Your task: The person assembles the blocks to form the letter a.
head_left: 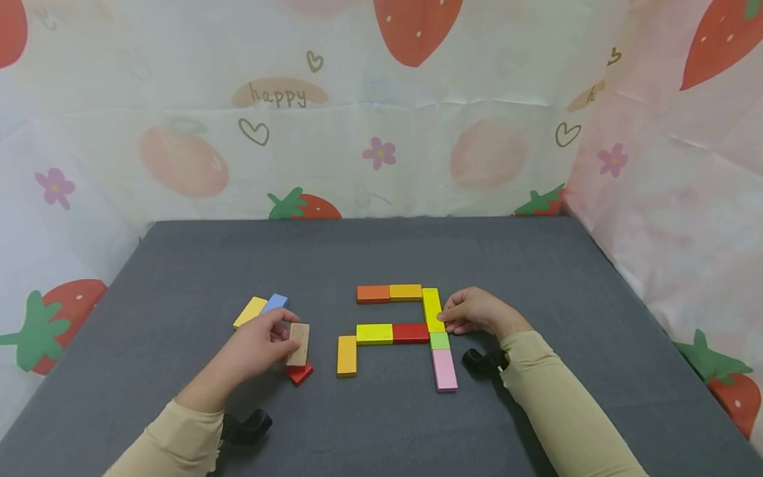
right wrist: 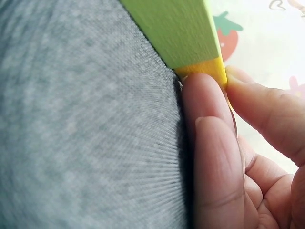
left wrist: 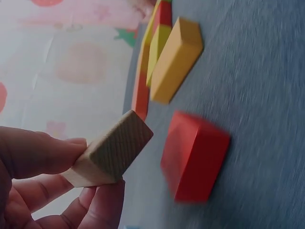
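Note:
My left hand (head_left: 262,341) pinches a plain wooden block (head_left: 298,344) between thumb and fingers, tilted up above a red block (head_left: 300,375). In the left wrist view, the bare end grain of the wooden block (left wrist: 119,148) faces the camera, with the red block (left wrist: 195,157) just beyond. On the other side, my right hand (head_left: 477,311) has thumb and fingertips at the right edge of a long yellow block (head_left: 432,305). A green block (head_left: 439,340) adjoins its near end. The right wrist view shows fingertips (right wrist: 205,90) against the yellow block's side, next to the green block (right wrist: 176,28).
Blocks lie end to end in a bent line: orange (head_left: 373,295), amber (head_left: 405,293), red (head_left: 410,333), yellow-green (head_left: 374,334) and pink (head_left: 444,370). Another amber block (head_left: 346,356) stands at the left end. A yellow block (head_left: 250,311) and blue block (head_left: 275,303) lie behind my left hand.

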`<state>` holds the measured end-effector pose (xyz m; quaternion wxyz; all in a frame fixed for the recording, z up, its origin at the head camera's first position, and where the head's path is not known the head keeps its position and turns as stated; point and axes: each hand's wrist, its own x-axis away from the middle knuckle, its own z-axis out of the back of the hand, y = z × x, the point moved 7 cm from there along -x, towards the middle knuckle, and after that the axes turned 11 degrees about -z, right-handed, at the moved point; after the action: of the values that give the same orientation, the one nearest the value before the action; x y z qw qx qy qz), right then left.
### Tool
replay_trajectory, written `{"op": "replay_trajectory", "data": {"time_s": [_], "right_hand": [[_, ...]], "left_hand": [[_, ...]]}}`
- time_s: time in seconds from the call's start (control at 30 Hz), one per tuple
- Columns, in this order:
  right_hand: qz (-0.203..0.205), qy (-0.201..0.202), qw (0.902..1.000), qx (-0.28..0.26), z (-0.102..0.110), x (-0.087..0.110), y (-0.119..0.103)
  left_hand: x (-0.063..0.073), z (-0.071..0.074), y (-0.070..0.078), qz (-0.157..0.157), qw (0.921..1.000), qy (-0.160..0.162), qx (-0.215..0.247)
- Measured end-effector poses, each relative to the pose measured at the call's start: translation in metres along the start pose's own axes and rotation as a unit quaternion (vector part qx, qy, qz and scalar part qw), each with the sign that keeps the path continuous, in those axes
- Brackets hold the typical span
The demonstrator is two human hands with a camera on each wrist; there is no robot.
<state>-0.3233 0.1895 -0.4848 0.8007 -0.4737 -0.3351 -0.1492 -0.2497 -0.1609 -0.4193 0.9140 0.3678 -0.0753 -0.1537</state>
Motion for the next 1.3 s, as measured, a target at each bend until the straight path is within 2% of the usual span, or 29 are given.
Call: {"op": "replay_trajectory", "data": {"time_s": [0.37,0.53,0.83,1.03,1.3], "right_hand": [[0.003,0.003,1.0000,0.004,0.000,0.000,0.000],[0.005,0.001,1.0000,0.002,0.000,0.000,0.000],[0.003,0.001,1.0000,0.002,0.000,-0.001,0.001],[0.005,0.001,1.0000,0.001,0.000,-0.002,0.001],[0.004,0.004,1.0000,0.002,0.000,-0.002,0.001]], "left_hand": [[-0.005,-0.029,0.020,0.000,0.9989,-0.020,0.042],[-0.006,-0.041,0.024,0.013,0.9982,-0.026,0.053],[-0.005,-0.056,0.028,0.027,0.9930,-0.043,0.107],[-0.004,-0.062,0.032,0.024,0.9908,-0.061,0.118],[-0.003,-0.071,0.030,-0.005,0.9919,-0.066,0.108]]}}
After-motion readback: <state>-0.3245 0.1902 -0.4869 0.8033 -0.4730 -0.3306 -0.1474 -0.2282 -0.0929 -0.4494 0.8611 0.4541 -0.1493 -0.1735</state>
